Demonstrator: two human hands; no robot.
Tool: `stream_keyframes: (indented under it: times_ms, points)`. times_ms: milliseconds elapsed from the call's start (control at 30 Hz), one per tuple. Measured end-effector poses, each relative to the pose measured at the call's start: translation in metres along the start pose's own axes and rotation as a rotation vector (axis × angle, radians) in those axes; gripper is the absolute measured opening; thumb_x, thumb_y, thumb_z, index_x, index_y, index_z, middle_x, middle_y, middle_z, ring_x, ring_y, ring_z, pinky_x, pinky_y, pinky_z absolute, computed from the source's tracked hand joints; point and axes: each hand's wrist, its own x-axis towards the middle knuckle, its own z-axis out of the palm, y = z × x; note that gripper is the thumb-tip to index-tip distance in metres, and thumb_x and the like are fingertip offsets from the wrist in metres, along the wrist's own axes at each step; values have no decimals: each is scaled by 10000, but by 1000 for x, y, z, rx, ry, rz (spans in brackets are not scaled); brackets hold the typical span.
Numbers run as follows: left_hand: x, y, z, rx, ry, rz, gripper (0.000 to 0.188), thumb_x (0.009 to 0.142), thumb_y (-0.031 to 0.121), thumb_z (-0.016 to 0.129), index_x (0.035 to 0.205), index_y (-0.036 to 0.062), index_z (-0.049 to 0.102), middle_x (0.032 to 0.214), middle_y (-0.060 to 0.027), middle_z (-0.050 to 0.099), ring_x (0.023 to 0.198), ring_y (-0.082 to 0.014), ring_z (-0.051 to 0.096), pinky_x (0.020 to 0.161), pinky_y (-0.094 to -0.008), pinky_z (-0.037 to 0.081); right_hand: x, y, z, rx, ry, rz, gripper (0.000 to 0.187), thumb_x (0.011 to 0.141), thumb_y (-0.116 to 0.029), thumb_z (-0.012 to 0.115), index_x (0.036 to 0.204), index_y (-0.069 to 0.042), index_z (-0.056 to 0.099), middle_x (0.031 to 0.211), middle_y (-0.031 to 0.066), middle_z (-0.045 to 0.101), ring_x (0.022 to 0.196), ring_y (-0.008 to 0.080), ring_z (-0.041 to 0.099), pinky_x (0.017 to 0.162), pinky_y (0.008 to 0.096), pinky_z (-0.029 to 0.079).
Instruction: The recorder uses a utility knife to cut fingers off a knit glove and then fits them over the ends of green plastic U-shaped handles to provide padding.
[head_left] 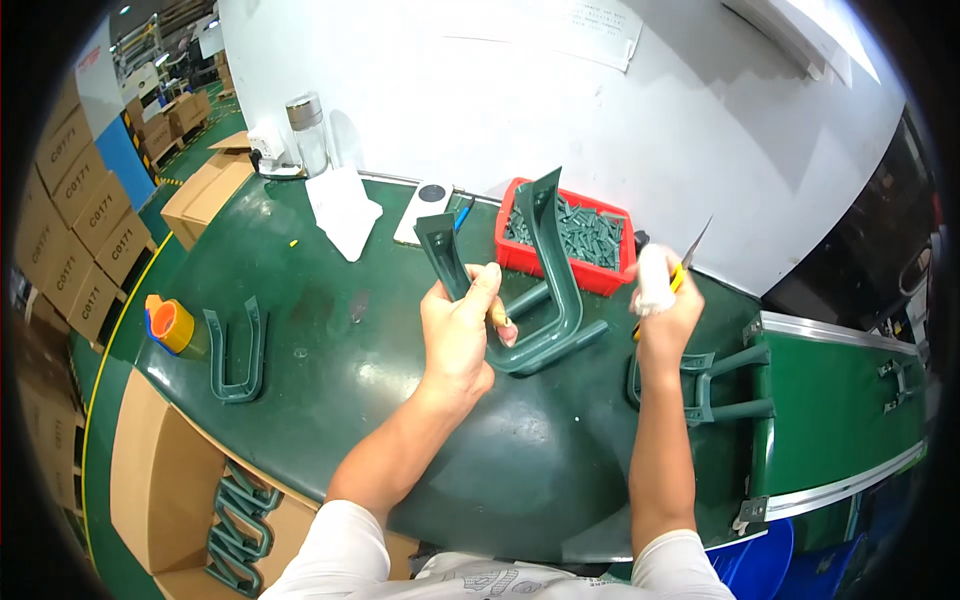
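Note:
My left hand (460,330) is closed around one arm of a dark green, U-shaped plastic bracket (572,300), held up over the table. A covering, pale tan, shows on one of its fingertips. To the right, my right hand (672,310) is closed on a yellow-handled pointed blade (697,245), its tip up and away from me. White wrapping (654,282) covers part of that hand's fingers; whether the tool is a knife or scissors I cannot tell. Beyond the bracket stands a red bin (515,258) of small green plastic pieces (590,235).
Green brackets lie on the table at left (237,388) and beside my right forearm (735,385). An orange tape roll (172,326), white paper (343,215) and a glass bottle (308,135) stand around. A carton (165,480) holds more brackets; a conveyor (835,405) adjoins at right.

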Motion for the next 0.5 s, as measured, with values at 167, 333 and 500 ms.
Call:
stream_keyframes:
  times_ms: [167,333,500]
  points:
    - [0,-6,2,51,-163,-67,239,922,266,576,966,37,522,569,-48,500,457,-148,477,451,-297,403,-47,8,-3,-76,-326,169,223,883,-129,604,1063,-1,637,753,31,656,567,34,509,455,196,383]
    - [4,-17,5,29,-419,309,487,999,437,320,1144,10,504,904,-132,612,773,-182,557,688,-326,461,-68,1,-6,266,-268,509,234,893,-193,623,1019,4,625,724,52,650,509,49,520,413,193,382]
    - [33,-33,-19,1217,-293,1324,583,669,-85,650,1229,-23,500,1128,-196,565,1026,-335,566,893,-393,459,-84,-19,0,469,-325,791,226,940,-241,570,908,-23,616,688,62,635,480,78,531,389,189,377]
